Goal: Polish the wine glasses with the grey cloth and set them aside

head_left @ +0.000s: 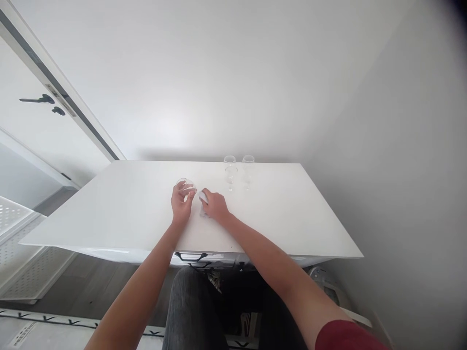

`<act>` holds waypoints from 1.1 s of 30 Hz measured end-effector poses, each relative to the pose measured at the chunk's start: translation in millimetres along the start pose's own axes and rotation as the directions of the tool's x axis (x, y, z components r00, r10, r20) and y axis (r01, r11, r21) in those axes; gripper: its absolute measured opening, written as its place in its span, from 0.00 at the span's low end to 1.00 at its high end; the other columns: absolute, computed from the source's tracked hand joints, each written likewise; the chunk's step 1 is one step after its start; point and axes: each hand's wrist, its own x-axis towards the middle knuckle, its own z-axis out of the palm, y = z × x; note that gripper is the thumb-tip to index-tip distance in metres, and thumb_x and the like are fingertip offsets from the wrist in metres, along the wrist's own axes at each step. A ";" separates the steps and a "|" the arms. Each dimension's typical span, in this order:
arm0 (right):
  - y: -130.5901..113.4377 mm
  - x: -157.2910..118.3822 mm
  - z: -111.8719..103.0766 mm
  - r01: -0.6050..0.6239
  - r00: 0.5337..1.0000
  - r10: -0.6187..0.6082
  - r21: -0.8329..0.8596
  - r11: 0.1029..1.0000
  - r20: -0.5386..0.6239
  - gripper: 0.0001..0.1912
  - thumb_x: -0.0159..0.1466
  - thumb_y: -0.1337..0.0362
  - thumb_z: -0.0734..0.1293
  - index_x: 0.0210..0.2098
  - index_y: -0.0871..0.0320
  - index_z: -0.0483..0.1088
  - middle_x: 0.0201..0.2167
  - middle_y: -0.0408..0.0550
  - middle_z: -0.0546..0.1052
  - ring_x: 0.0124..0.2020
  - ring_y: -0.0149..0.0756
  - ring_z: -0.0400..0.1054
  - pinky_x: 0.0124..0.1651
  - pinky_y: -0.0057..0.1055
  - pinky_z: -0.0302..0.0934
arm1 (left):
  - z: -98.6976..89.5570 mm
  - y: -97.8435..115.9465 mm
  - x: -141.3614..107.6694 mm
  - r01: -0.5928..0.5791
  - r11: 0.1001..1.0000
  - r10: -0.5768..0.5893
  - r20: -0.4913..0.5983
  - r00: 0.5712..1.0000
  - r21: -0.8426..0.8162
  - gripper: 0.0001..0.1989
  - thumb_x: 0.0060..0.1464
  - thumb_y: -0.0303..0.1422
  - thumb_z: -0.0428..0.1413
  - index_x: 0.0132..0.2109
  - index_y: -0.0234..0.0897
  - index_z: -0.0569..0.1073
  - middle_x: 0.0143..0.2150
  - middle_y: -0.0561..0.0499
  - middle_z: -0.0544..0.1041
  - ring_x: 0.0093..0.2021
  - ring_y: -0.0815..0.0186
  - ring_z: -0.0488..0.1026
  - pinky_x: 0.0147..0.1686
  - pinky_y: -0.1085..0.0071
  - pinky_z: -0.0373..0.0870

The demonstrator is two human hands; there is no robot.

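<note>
My left hand (181, 200) is wrapped round a clear glass (188, 185), tilted, its rim facing away to the upper left. Just to its right, my right hand (216, 205) grips a pale grey-white cloth (203, 197), part of which hangs down below the fingers. The cloth is close beside the glass; whether they touch I cannot tell. Farther back on the white table (138, 214) stand a clear stemmed glass (230, 159) and another stemmed glass (248, 159), both upright. A further rim shows in front of the left one.
Behind the table rises a white wall (219, 87). Drawers with a black handle (190, 256) are under its front edge, close to my knees. A door with a dark lever handle (38, 99) is at the left, above white perforated panels (22, 262).
</note>
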 end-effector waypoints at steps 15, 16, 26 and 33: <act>104.0 -108.4 -75.9 -0.611 0.777 0.530 -0.203 0.766 -0.339 0.16 0.69 0.60 0.62 0.51 0.61 0.74 0.49 0.63 0.75 0.53 0.56 0.69 0.53 0.45 0.62 | 9.0 -6.5 3.6 0.136 0.972 -0.199 0.364 0.910 0.192 0.24 0.50 0.49 0.70 0.48 0.39 0.80 0.54 0.38 0.83 0.49 0.50 0.82 0.53 0.47 0.78; 112.0 -111.1 -82.1 -0.627 0.764 0.547 -0.198 0.753 -0.342 0.17 0.69 0.60 0.63 0.52 0.61 0.74 0.50 0.63 0.75 0.53 0.55 0.68 0.53 0.45 0.62 | 9.9 -10.4 5.3 0.090 0.965 -0.184 0.393 0.901 0.247 0.21 0.51 0.50 0.70 0.45 0.40 0.82 0.54 0.38 0.83 0.52 0.48 0.81 0.57 0.44 0.76; 154.4 -69.5 -107.6 -0.241 0.969 0.245 -0.297 0.924 -0.025 0.32 0.75 0.42 0.57 0.75 0.38 0.59 0.78 0.51 0.56 0.75 0.50 0.52 0.70 0.52 0.55 | 34.6 -12.2 32.1 -0.440 0.772 -0.160 0.809 0.565 0.460 0.34 0.70 0.55 0.48 0.74 0.46 0.68 0.83 0.44 0.51 0.82 0.40 0.44 0.77 0.34 0.40; 173.9 -35.6 -112.4 -0.134 0.987 0.149 -0.207 0.969 0.062 0.32 0.74 0.42 0.59 0.73 0.42 0.63 0.78 0.53 0.57 0.77 0.51 0.50 0.71 0.54 0.51 | 69.7 -11.7 62.4 -0.502 0.727 -0.251 0.862 0.441 0.469 0.46 0.63 0.65 0.50 0.80 0.50 0.56 0.84 0.42 0.38 0.83 0.36 0.33 0.75 0.31 0.29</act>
